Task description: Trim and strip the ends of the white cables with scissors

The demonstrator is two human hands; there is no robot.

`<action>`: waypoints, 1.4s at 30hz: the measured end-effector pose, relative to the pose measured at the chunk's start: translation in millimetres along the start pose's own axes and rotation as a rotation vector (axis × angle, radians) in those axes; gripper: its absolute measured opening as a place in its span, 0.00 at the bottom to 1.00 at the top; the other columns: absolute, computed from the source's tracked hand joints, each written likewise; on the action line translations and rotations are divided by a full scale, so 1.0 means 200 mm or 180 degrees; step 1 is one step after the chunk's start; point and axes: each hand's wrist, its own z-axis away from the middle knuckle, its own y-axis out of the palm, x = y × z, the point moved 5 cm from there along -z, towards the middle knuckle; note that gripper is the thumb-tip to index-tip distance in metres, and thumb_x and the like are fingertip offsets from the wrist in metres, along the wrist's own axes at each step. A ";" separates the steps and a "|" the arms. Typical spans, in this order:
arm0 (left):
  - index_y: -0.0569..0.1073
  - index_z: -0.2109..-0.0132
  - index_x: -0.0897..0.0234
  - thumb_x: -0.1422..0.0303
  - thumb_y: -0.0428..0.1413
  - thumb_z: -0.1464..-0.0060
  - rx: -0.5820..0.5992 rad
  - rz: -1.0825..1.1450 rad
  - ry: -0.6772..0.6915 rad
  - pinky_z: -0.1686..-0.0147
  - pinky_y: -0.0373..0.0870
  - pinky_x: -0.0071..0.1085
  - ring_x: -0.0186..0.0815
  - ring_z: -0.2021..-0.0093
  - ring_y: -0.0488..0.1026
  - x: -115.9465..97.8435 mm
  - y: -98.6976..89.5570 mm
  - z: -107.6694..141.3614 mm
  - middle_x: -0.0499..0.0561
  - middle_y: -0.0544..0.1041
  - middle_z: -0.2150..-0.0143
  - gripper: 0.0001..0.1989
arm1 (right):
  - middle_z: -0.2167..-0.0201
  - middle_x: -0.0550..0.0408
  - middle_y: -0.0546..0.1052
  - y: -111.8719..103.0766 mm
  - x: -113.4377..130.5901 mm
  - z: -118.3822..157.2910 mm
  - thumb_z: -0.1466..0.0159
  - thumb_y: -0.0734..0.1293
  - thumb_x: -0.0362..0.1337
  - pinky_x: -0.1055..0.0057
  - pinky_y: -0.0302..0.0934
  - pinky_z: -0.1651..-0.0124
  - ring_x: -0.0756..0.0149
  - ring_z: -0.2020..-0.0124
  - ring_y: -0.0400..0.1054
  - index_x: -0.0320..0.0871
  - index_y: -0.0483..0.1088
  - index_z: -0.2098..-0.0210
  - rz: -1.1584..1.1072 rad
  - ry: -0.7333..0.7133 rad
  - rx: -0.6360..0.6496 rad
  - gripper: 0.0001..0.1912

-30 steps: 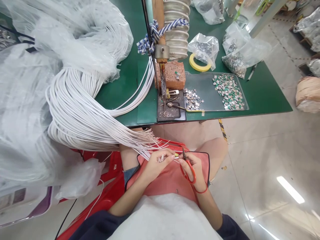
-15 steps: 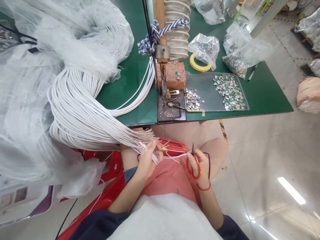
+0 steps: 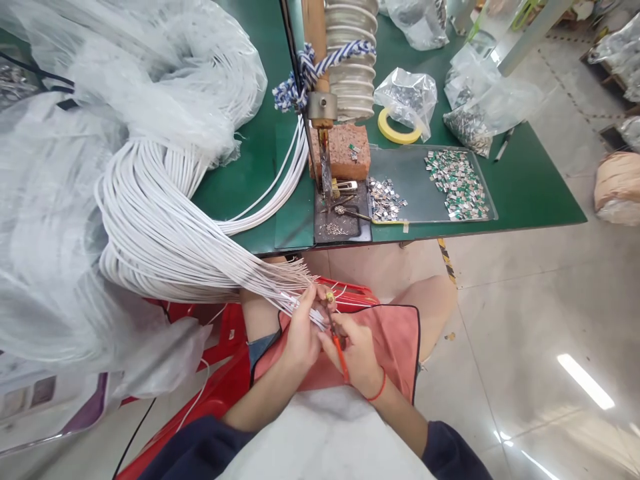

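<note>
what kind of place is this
Most likely a small cable-assembly workshop. A huge bundle of white cables runs to the person's hands, red-handled scissors are in use there, and a green-topped workbench holds a metal tray of small metal parts.

Smooth white plastic cables point(image 3: 150, 227); rough red brick point(image 3: 340, 152); glossy tile floor point(image 3: 520, 320).

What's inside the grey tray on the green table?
The grey tray holds two heaps of tiny parts: silvery pieces and green-and-silver pieces. Bare tray shows around them, but whatever lies under the heaps is covered.
</note>
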 end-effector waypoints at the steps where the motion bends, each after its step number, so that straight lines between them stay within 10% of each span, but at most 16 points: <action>1: 0.66 0.72 0.64 0.60 0.57 0.44 -0.0011 -0.0018 0.0024 0.76 0.61 0.23 0.28 0.74 0.65 0.01 0.00 0.00 0.45 0.67 0.74 0.14 | 0.77 0.57 0.75 0.02 0.00 0.00 0.39 0.65 0.36 0.76 0.60 0.75 0.70 0.79 0.65 0.42 0.71 0.61 0.0084 -0.0103 -0.0042 0.08; 42: 0.77 0.56 0.65 0.53 0.56 0.43 0.0697 -0.0697 -0.0385 0.53 0.71 0.34 0.43 0.51 0.74 0.08 0.04 0.05 0.57 0.79 0.55 0.19 | 0.76 0.54 0.76 -0.08 -0.03 -0.03 0.37 0.63 0.33 0.75 0.66 0.71 0.67 0.75 0.72 0.41 0.70 0.68 0.0263 -0.0107 -0.0035 0.05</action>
